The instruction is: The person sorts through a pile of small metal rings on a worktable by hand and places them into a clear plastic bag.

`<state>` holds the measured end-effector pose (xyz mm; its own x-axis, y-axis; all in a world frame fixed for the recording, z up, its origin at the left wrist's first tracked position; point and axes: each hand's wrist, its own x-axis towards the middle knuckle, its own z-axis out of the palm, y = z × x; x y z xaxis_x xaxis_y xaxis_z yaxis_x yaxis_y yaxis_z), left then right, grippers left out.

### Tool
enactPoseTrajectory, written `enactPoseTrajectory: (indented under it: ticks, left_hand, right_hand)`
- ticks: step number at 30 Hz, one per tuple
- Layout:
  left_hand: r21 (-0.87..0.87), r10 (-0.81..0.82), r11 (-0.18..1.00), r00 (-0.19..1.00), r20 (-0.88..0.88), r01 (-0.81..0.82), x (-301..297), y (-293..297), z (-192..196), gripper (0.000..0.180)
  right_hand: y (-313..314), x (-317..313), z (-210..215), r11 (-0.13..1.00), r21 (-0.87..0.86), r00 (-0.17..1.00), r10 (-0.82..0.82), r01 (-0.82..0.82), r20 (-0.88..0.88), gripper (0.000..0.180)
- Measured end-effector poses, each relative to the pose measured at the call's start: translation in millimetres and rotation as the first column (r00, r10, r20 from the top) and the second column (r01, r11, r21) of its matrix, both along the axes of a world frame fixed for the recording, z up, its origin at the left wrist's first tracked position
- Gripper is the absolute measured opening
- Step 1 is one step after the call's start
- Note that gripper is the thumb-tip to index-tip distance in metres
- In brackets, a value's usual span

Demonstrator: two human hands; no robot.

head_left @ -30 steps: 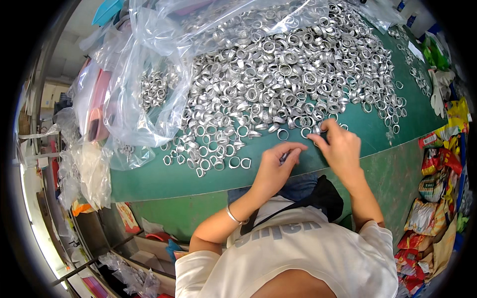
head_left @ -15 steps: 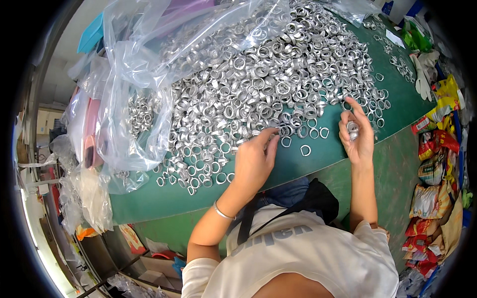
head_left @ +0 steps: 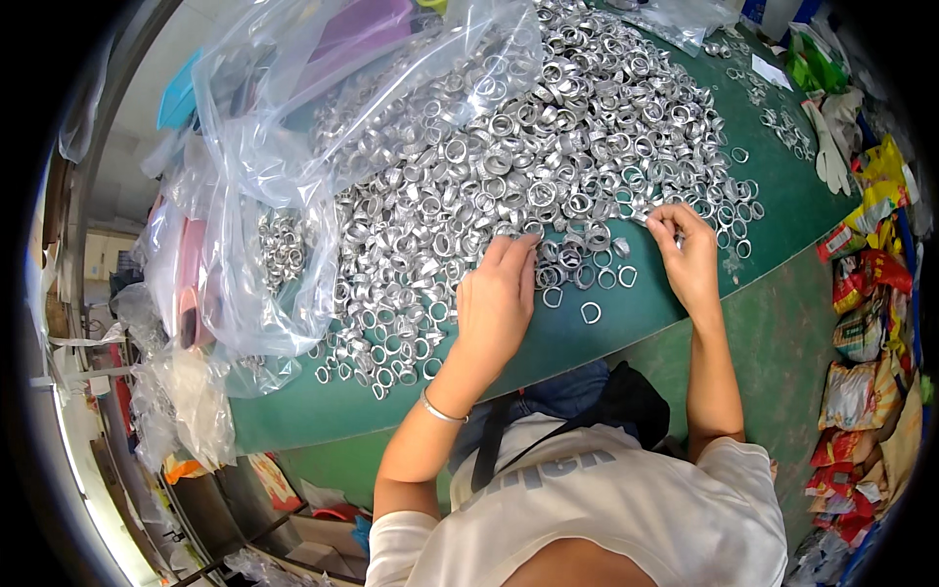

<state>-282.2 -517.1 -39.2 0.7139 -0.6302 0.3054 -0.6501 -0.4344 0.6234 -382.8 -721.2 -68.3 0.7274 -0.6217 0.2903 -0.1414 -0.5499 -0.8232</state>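
A large heap of silver metal rings (head_left: pixel 577 132) covers much of the green tabletop (head_left: pixel 646 303). My left hand (head_left: pixel 497 298), palm down, reaches into the heap's near edge. Its fingers are closed together against the rings, and what they hold, if anything, is hidden. To its right, my right hand (head_left: pixel 688 256) pinches a metal ring (head_left: pixel 641 216) between thumb and fingertips at the edge of the heap. Between the hands lie several loose rings, among them a single ring (head_left: pixel 590 312) nearest to me. A small blurred grey piece (head_left: pixel 620 247) shows left of my right fingers.
Clear plastic bags (head_left: pixel 279 245) cover the heap's left side, near a purple container (head_left: pixel 367 39) and a blue scoop (head_left: pixel 179 93). At the right are a white glove (head_left: pixel 829 152) and several smaller metal pieces (head_left: pixel 785 132). Colourful packets (head_left: pixel 849 391) line the right side.
My right hand has turned from palm up to palm down and moved left to the heap, where it now pinches a ring. My left hand has slid slightly up and left.
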Motion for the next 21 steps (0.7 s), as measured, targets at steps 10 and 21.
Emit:
enactPoseTrajectory:
  ticks: [10, 21]
  left_hand:
    - [-0.288, -0.457, 0.85, -0.347, -0.819, -0.44, -48.6, -0.8, -7.7, 0.052]
    - [-0.257, -0.709, 0.641, -0.43, -0.559, -0.723, -59.4, 34.9, -18.8, 0.028]
  right_hand:
    - [68.1, -22.5, 22.8, 0.916, 0.105, 0.912, 0.362, -0.386, 0.194, 0.008]
    - [117.6, -1.0, 34.5, 0.697, -0.472, 0.801, 0.598, -0.541, -0.036, 0.023]
